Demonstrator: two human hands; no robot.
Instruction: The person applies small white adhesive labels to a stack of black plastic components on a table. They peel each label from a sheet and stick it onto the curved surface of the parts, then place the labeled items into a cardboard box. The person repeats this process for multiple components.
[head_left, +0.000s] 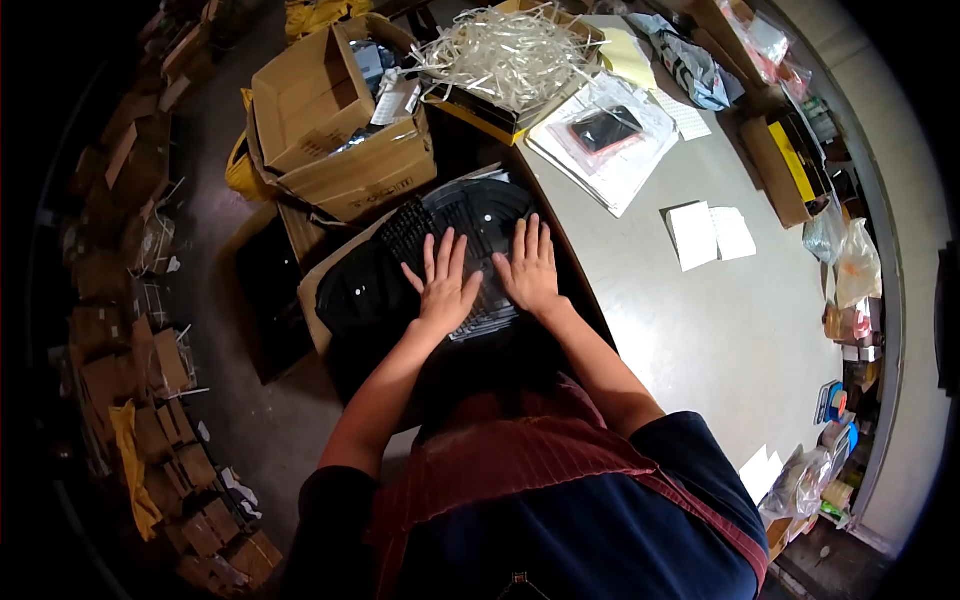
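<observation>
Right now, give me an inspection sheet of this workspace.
Surface: grey table, mostly bare in the middle.
Job's things: black plastic tray lying in an open box beside the table.
Clutter: shredded paper filler, bagged black item, white paper sheets, open cardboard box.
Grips: left hand and right hand flat on the tray, fingers spread.
Cables: nothing seen.
Surroundings: folded cartons along the floor; packets at the table's far edge.

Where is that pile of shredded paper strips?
In the head view, the shredded paper strips sit at the top centre, on the table's far end, beside the open cardboard box.
</observation>
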